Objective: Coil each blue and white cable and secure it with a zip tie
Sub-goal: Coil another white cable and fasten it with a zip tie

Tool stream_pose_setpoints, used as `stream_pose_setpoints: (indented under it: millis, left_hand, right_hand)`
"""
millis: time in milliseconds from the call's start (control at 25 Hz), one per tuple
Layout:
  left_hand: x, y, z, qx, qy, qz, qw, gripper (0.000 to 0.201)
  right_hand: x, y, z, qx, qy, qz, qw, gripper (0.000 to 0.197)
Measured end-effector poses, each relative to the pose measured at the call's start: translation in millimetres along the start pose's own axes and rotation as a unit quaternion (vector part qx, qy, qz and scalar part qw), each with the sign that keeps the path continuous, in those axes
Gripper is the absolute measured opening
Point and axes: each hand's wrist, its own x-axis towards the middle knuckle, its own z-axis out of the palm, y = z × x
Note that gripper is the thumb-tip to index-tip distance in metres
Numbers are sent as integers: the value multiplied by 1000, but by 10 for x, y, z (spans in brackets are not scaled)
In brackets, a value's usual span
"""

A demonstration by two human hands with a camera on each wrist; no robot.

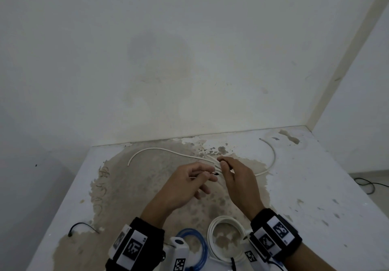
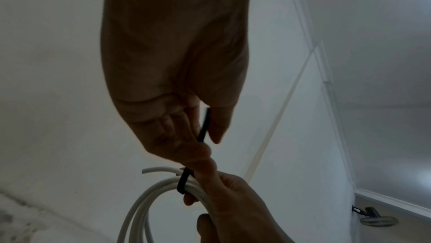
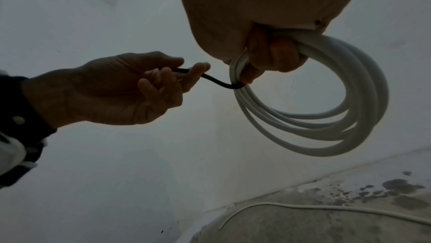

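Note:
My right hand (image 1: 222, 163) grips a coiled white cable (image 3: 326, 127) above the table; the right wrist view shows its fingers (image 3: 272, 53) curled round several loops. A black zip tie (image 3: 217, 81) wraps the bundle just below that grip. My left hand (image 1: 210, 175) pinches the tie's tail (image 2: 204, 127) between thumb and fingers, to the left of the coil. In the head view the held coil is mostly hidden behind both hands. Near the front edge lie a tied white coil (image 1: 225, 239) and a blue coil (image 1: 191, 243).
A loose white cable (image 1: 160, 149) curves across the stained table (image 1: 315, 186) behind my hands, and another white strand (image 1: 272, 155) arcs at the right. A spare black zip tie (image 1: 80, 227) lies at the front left. Walls close the back and right.

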Motion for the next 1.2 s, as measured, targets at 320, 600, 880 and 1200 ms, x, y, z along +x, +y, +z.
stream_pose_setpoints:
  millis: [320,600,880,1200]
  left_hand:
    - [87,-100,86,22,63,65,996,28]
    - [75,-134,141,54,49,29,997,28]
    - [99,-51,151,66,74,-3,995,30]
    - [102,10,103,72,85,-28,993,33]
  right_hand:
    - [8,-50,-24,61,-53,-3,997,26]
    - [81,-144,-35,164,-37,42,985,25]
    - [102,-212,6,213,-21,37,976,24]
    - [93,-279,13,290,-30,65,954,22]
